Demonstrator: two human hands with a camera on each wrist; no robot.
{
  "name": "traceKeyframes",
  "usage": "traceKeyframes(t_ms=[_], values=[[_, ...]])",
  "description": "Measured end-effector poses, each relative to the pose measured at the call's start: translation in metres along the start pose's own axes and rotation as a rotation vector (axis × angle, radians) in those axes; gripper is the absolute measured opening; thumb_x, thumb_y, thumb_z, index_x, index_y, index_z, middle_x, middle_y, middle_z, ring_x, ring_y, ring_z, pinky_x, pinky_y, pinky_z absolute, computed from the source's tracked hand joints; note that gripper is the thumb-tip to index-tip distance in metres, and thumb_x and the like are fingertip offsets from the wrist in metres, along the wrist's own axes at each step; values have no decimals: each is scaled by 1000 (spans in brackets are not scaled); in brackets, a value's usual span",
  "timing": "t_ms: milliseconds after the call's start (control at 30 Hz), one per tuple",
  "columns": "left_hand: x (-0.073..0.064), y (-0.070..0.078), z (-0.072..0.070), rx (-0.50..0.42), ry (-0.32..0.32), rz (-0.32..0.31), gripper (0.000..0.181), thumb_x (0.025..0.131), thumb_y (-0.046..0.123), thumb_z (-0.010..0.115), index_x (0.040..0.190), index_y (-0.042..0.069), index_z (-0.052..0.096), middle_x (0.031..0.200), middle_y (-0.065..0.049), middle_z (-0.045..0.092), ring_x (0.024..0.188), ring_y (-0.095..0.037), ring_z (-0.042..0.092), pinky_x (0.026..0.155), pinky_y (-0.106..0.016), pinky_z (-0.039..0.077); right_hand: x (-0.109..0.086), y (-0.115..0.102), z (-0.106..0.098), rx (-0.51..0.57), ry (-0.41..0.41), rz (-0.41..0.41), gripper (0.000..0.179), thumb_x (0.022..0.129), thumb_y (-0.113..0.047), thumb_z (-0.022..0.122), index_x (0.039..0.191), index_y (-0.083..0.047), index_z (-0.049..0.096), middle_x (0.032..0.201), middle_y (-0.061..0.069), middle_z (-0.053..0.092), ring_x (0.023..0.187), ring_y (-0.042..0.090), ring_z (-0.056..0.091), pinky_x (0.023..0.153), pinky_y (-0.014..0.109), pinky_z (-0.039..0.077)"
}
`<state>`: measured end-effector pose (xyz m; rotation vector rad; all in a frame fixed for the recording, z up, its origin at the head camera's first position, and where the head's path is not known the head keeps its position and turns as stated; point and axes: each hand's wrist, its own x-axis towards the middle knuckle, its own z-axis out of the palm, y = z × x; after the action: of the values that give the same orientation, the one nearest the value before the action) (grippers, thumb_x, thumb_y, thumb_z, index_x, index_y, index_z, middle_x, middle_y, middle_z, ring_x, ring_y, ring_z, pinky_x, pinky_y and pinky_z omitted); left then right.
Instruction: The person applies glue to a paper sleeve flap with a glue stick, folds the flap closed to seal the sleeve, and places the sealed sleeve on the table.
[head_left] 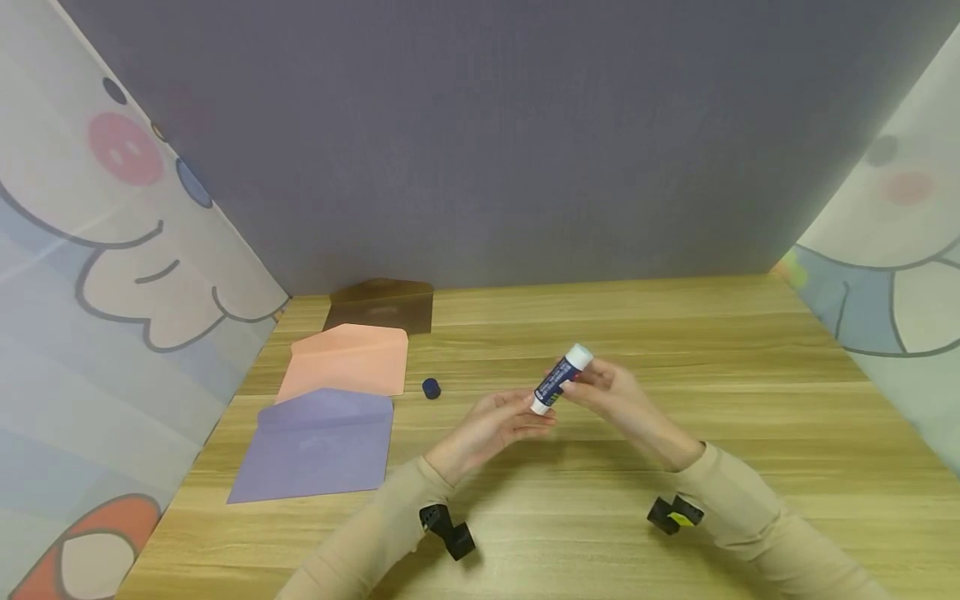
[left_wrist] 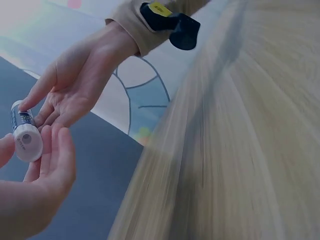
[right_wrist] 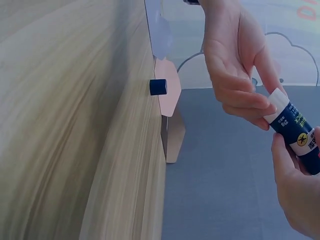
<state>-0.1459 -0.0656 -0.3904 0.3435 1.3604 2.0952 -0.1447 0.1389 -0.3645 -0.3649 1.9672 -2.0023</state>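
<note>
Between both hands, raised over the table, is a glue stick (head_left: 556,381) with a dark blue label, tilted with its white top up and to the right. My right hand (head_left: 628,408) grips its barrel between thumb and fingers. At the lower end, my left hand (head_left: 491,433) pinches the white base (right_wrist: 276,105), thumb on one side and fingers on the other. The right wrist view shows the words "glue stick" and "21g" on the label. A small dark blue cap (head_left: 431,388) stands on the table, left of the hands.
Down the table's left side lie a purple envelope (head_left: 315,450), a peach envelope (head_left: 345,367) and a brown envelope (head_left: 386,312), flaps spread upward. A grey panel (head_left: 525,150) rises at the table's back edge. Cartoon-printed curtains (head_left: 90,275) flank both sides.
</note>
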Motion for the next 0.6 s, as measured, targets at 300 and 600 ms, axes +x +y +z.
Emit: traceKeyframes(t_ms=[300, 600], values=[[-1, -1, 0, 8, 29, 24, 34, 92, 2, 41, 118, -19, 38, 99, -10, 60, 89, -17, 60, 95, -41, 39, -3, -2, 5, -41, 46, 17, 51, 82, -20, 62, 124, 3, 44, 121, 16, 52, 107, 22, 52, 95, 42, 37], [-5, -1, 6, 68, 117, 79, 31, 89, 2, 48, 113, -16, 44, 101, -14, 59, 85, -15, 61, 95, -44, 38, 10, 36, -6, 50, 103, -29, 51, 80, -24, 65, 121, 0, 47, 117, 15, 55, 103, 22, 56, 88, 32, 45]])
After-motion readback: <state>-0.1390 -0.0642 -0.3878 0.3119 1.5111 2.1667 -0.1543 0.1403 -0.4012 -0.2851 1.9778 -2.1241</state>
